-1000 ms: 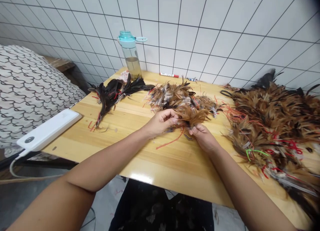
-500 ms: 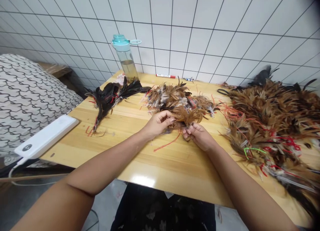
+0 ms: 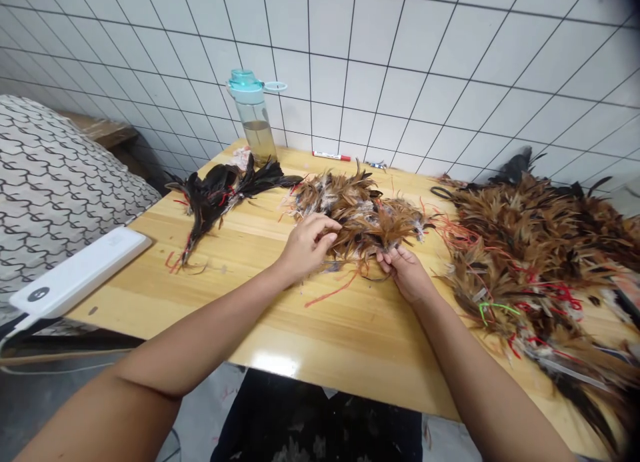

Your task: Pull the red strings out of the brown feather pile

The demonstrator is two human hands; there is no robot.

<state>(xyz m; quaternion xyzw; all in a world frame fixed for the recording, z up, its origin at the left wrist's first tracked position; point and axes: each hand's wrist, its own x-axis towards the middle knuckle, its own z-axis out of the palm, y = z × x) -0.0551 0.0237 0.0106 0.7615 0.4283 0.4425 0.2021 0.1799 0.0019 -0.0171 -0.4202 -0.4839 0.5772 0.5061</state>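
Observation:
Brown feathers (image 3: 350, 195) lie in a loose heap at the middle of the wooden table (image 3: 320, 335). My right hand (image 3: 404, 270) pinches the base of a small brown feather bunch (image 3: 383, 232) at the heap's near right side. Beside the heap's near left edge is my left hand (image 3: 307, 243), fingers apart and curved, with nothing visible in it. A red string (image 3: 333, 292) trails on the table between my hands. Black feather bunches (image 3: 210, 195) tied with red lie to the left.
A large pile of brown feathers (image 3: 530, 229) covers the right side. A bottle (image 3: 255, 122) and a red-capped marker (image 3: 331, 157) are near the tiled wall. A white device (image 3: 80, 272) with a cable lies at the left edge, beside patterned fabric (image 3: 65, 182).
My left hand has let go of the feather bunch and moved slightly left, its fingers opening. My right hand has shifted a little right with the bunch. The view has shifted slightly.

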